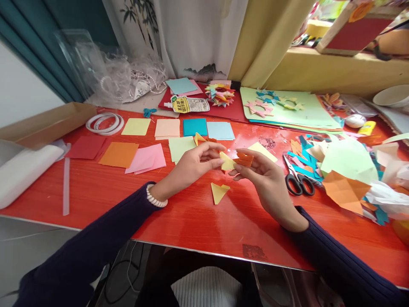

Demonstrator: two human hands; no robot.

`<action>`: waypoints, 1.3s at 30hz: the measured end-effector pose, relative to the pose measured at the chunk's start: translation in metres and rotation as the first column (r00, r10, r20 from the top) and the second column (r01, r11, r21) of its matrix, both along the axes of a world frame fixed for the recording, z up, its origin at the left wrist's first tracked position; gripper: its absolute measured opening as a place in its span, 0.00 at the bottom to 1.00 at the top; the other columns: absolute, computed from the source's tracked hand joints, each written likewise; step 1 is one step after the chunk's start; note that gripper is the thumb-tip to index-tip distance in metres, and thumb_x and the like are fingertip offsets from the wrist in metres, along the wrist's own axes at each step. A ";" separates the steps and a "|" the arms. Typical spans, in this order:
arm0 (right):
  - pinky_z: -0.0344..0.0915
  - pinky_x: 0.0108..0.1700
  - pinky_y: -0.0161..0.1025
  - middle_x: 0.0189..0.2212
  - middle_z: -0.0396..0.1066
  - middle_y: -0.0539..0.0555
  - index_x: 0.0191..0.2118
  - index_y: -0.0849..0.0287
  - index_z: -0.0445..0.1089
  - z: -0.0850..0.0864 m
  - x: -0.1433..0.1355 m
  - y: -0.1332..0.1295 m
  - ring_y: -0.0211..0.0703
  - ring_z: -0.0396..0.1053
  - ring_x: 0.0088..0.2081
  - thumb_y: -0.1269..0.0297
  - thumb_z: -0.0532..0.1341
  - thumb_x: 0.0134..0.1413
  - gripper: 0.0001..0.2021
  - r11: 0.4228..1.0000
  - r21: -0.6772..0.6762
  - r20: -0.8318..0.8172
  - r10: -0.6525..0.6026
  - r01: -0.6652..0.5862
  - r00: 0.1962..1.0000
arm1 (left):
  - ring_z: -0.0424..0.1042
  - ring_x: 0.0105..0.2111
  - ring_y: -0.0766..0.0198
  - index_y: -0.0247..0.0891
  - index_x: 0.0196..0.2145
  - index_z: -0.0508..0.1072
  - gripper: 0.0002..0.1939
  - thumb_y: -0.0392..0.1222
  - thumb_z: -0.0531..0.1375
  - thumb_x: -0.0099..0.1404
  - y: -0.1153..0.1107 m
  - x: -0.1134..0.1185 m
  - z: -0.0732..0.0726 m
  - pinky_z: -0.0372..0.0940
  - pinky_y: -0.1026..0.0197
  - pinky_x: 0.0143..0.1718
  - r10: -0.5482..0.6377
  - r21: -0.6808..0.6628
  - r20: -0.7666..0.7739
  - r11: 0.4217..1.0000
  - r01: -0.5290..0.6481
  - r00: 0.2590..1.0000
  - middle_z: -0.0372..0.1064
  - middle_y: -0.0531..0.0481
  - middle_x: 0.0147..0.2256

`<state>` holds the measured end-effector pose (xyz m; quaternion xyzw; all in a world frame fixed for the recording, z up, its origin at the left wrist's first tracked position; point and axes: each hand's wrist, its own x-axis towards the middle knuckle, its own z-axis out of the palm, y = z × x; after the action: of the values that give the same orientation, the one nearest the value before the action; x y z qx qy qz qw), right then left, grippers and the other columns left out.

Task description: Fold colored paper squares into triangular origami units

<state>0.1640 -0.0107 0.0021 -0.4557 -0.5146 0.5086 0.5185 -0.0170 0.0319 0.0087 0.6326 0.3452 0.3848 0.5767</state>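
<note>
Over the middle of the red table, my left hand (200, 160) pinches the left side of a small folded yellow paper piece (227, 161). My right hand (263, 177) grips the joined folded orange paper piece (244, 159) at its right. The yellow and orange pieces touch. A separate folded yellow piece (219, 192) lies on the table just below my hands. Behind my left fingers, more folded yellow paper (199, 138) and some orange paper show in part. A pale yellow sheet (262, 151) lies behind my right hand.
Square paper stacks, including an orange stack (119, 154), lie at left on the table (191, 221). Black-handled scissors (297, 181) and paper scraps are at right. Finished paper rings (259, 108), a glue pouch (188, 104) and a tape roll (105, 123) sit farther back.
</note>
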 end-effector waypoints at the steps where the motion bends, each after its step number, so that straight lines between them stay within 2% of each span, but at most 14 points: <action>1: 0.72 0.33 0.34 0.32 0.74 0.49 0.46 0.56 0.68 0.000 0.000 0.000 0.34 0.73 0.30 0.69 0.62 0.52 0.14 1.000 -0.006 -0.007 0.009 -0.009 1.000 | 0.71 0.33 0.70 0.36 0.43 0.68 0.13 0.40 0.60 0.60 0.000 0.000 -0.001 0.67 0.66 0.38 -0.016 -0.004 -0.009 1.000 0.016 1.000 0.69 0.52 0.32; 8: 0.72 0.34 0.33 0.28 0.74 0.48 0.45 0.56 0.68 0.000 0.001 0.000 0.34 0.73 0.29 0.69 0.61 0.53 0.13 0.999 -0.044 -0.014 0.024 -0.025 1.000 | 0.69 0.31 0.72 0.36 0.40 0.69 0.08 0.37 0.59 0.61 0.000 0.000 -0.001 0.66 0.67 0.37 -0.054 0.025 0.006 0.998 0.054 0.999 0.68 0.52 0.33; 12: 0.72 0.34 0.35 0.27 0.73 0.48 0.47 0.56 0.67 0.000 0.001 0.001 0.35 0.73 0.29 0.69 0.61 0.52 0.14 0.999 -0.034 -0.016 0.027 -0.028 1.000 | 0.68 0.37 0.70 0.37 0.41 0.67 0.10 0.36 0.60 0.60 0.000 0.000 -0.003 0.64 0.66 0.41 -0.056 0.080 -0.066 0.995 0.061 0.996 0.66 0.51 0.37; 15: 0.72 0.35 0.37 0.28 0.73 0.48 0.47 0.56 0.67 0.000 0.001 0.001 0.36 0.73 0.29 0.69 0.62 0.51 0.15 0.999 -0.024 -0.010 0.028 -0.029 1.000 | 0.66 0.37 0.70 0.38 0.42 0.66 0.12 0.36 0.60 0.60 0.000 -0.001 -0.004 0.63 0.66 0.41 -0.054 0.116 -0.105 0.991 0.066 0.993 0.65 0.51 0.38; 19: 0.72 0.35 0.38 0.27 0.72 0.48 0.47 0.56 0.67 0.001 0.001 -0.001 0.36 0.73 0.28 0.67 0.62 0.52 0.15 0.997 -0.043 0.005 0.066 -0.066 0.998 | 0.66 0.36 0.70 0.40 0.43 0.68 0.11 0.38 0.58 0.62 -0.001 -0.002 -0.003 0.63 0.66 0.39 -0.133 0.129 -0.134 0.980 0.150 0.982 0.66 0.50 0.43; 23: 0.73 0.34 0.39 0.27 0.72 0.48 0.48 0.56 0.66 0.002 0.001 0.000 0.38 0.73 0.29 0.66 0.61 0.52 0.15 0.994 -0.059 0.002 0.094 -0.094 0.996 | 0.68 0.36 0.68 0.39 0.42 0.70 0.10 0.40 0.58 0.62 -0.002 -0.002 -0.001 0.64 0.66 0.37 -0.181 0.122 -0.168 0.972 0.203 0.969 0.68 0.50 0.43; 27: 0.72 0.34 0.38 0.29 0.72 0.49 0.47 0.57 0.66 0.004 0.001 0.001 0.36 0.72 0.28 0.66 0.61 0.52 0.15 0.992 -0.092 0.001 0.082 -0.081 0.997 | 0.69 0.33 0.69 0.39 0.43 0.71 0.11 0.41 0.57 0.62 -0.001 -0.002 -0.002 0.66 0.65 0.36 -0.149 0.045 -0.154 0.986 0.158 0.977 0.69 0.50 0.40; 32: 0.71 0.36 0.38 0.33 0.71 0.51 0.47 0.56 0.66 0.001 0.004 0.003 0.36 0.71 0.31 0.64 0.58 0.56 0.13 0.992 -0.099 0.020 0.082 -0.079 0.996 | 0.70 0.28 0.69 0.38 0.41 0.73 0.10 0.42 0.55 0.64 0.002 -0.004 -0.003 0.65 0.66 0.33 0.011 0.024 -0.166 1.000 -0.007 0.986 0.69 0.52 0.29; 35: 0.70 0.35 0.37 0.33 0.70 0.51 0.46 0.56 0.67 0.000 0.006 0.004 0.36 0.70 0.31 0.65 0.57 0.56 0.11 0.995 -0.083 0.029 0.060 -0.057 0.998 | 0.70 0.28 0.70 0.36 0.42 0.73 0.11 0.40 0.54 0.65 0.004 -0.004 -0.002 0.67 0.65 0.34 0.065 0.024 -0.101 0.998 -0.063 0.993 0.69 0.50 0.33; 39: 0.70 0.35 0.37 0.37 0.70 0.52 0.40 0.55 0.70 0.002 0.007 0.005 0.36 0.69 0.32 0.68 0.54 0.55 0.09 0.999 -0.053 0.046 -0.006 0.008 0.999 | 0.70 0.38 0.66 0.35 0.39 0.74 0.10 0.36 0.54 0.64 0.006 -0.005 0.001 0.69 0.65 0.36 0.124 0.043 0.018 0.991 -0.125 0.992 0.69 0.47 0.42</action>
<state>0.1711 -0.0055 0.0043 -0.4827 -0.5111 0.5097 0.4961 -0.0224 0.0377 0.0098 0.6193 0.3709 0.4325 0.5402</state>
